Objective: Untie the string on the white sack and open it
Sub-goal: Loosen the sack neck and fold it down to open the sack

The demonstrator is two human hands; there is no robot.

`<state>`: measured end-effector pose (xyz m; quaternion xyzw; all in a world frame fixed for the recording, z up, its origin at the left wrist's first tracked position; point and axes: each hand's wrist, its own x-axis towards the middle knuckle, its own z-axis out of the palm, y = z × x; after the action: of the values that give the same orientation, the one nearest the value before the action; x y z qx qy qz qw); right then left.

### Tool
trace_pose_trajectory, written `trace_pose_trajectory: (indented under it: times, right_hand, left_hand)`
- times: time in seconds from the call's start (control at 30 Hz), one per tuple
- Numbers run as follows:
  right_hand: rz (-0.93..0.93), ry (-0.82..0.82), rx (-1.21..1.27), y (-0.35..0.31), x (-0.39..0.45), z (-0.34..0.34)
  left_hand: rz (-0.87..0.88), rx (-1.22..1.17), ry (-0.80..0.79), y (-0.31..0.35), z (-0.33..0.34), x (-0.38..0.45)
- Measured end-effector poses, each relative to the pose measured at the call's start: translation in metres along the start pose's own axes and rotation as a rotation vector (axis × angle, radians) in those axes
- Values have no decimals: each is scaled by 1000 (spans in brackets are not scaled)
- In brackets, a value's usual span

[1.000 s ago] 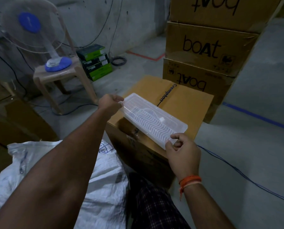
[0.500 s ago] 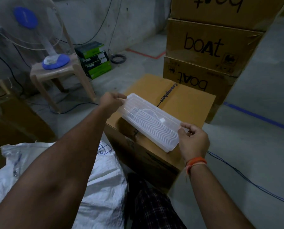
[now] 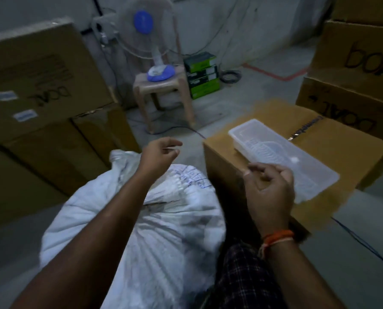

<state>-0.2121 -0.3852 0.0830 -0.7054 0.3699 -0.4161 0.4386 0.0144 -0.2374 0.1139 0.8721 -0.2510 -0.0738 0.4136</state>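
Observation:
The white sack [image 3: 168,230] lies on the floor in front of me, full and wrinkled, its gathered neck [image 3: 119,158] pointing away at the upper left. The string on the neck is too blurred to make out. My left hand [image 3: 158,156] hovers over the sack beside the neck, fingers loosely curled, holding nothing. My right hand [image 3: 268,192] hangs in the air over the near edge of the brown box [image 3: 333,148], fingers relaxed and empty. A clear plastic tray [image 3: 282,152] lies flat on top of that box, apart from both hands.
Large cardboard cartons [image 3: 36,85] stand at the left and more cartons [image 3: 360,70] at the right. A table fan [image 3: 146,30] sits on a plastic stool [image 3: 163,94] behind the sack, next to stacked green boxes [image 3: 202,74]. A blue cable [image 3: 364,241] runs across the floor at right.
Both hands have let go of the clear tray, which now rests on the brown box. My view has swung left and down, and my left hand has come back over the sack.

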Motion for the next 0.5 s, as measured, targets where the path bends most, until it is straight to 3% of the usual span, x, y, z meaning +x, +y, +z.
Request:
trace_pose_trajectory:
  times: [0.13, 0.27, 0.5]
  right_hand:
    - [-7, -289, 129, -18, -40, 59]
    - [12, -536, 170, -30, -67, 104]
    - [5, -687, 116, -35, -87, 158]
  left_hand:
    - [-75, -30, 133, -38, -61, -38]
    - [-187, -79, 162, -71, -101, -67]
    - [-180, 65, 101, -117, -119, -86]
